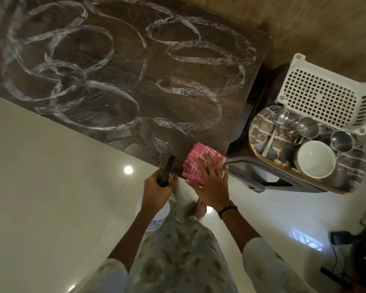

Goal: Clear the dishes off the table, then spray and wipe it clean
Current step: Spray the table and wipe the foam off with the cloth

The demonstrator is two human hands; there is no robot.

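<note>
Left hand point(156, 188) is gripping the black trigger head of a white spray bottle point(154, 216), fingers curled round it, bottle hanging below the table edge. Right hand point(211, 182) is lying flat, fingers spread and straight, pressing on a folded pink checked cloth point(201, 163) at the near corner of the dark wooden table point(135, 81). Tabletop is showing many looping white foam streaks; dishes are sitting off it. Just beside the table's right edge, a round tray point(262, 125) on a brown stool point(256, 178) is holding one white bowl point(315, 159), two steel cups point(307, 127), one spoon point(280, 120) and one flat utensil, type unclear. One white perforated basket point(323, 96) is resting tilted at the tray's far side.
</note>
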